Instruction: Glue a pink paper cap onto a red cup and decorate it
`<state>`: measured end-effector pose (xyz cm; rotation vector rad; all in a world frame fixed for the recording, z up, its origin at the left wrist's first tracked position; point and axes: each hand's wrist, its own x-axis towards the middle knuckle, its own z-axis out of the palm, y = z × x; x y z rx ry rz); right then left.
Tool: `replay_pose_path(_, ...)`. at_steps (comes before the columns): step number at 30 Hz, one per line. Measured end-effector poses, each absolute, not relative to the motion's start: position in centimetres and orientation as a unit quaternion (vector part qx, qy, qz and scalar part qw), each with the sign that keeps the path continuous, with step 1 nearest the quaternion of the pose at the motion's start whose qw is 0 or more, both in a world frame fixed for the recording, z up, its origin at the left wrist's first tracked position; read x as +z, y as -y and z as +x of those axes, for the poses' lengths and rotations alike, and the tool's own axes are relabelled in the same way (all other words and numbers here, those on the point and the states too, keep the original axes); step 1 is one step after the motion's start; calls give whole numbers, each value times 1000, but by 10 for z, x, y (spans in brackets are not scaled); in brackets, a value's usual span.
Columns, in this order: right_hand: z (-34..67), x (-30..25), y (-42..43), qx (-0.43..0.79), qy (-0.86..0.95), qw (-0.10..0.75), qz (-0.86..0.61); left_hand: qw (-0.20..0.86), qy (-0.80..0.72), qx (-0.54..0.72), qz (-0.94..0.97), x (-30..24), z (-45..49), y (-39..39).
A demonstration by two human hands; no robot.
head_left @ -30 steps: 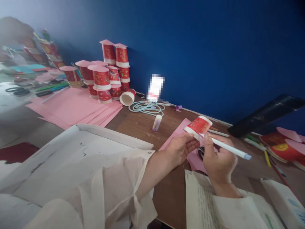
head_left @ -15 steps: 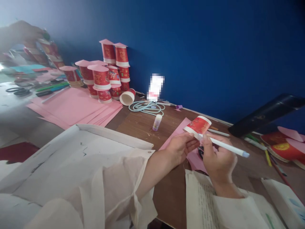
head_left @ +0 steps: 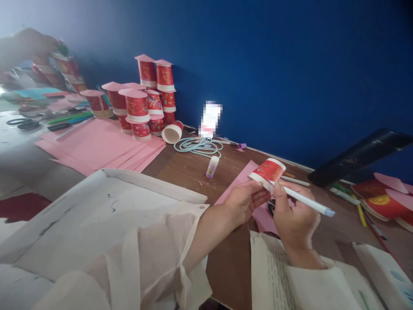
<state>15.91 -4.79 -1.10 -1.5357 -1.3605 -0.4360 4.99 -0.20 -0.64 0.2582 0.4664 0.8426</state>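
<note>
A red paper cup with white rims lies tilted in my left hand, whose thumb and fingers close on its lower rim. Between the thumb and fingers of my right hand is a white marker pen with a light blue end. The marker's tip meets the cup near its lower white rim. Pink paper and a dark object, partly hidden, lie beneath both hands. To the left a small glue stick stands upright on the brown table.
Several red cups topped with pink paper stand stacked beside pink sheets. A white box lid lies at left, an open book in front. A black cylinder leans at right. Another person's hand is far left.
The marker's tip has shifted slightly along the cup's lower edge, and its back end has dipped a little. Both hands keep their holds.
</note>
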Motion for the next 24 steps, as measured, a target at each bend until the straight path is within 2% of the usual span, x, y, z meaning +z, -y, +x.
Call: replay_pose_path(24, 158, -10, 50, -161, 550, 476, -667, 871, -183, 431, 151, -11, 51, 6)
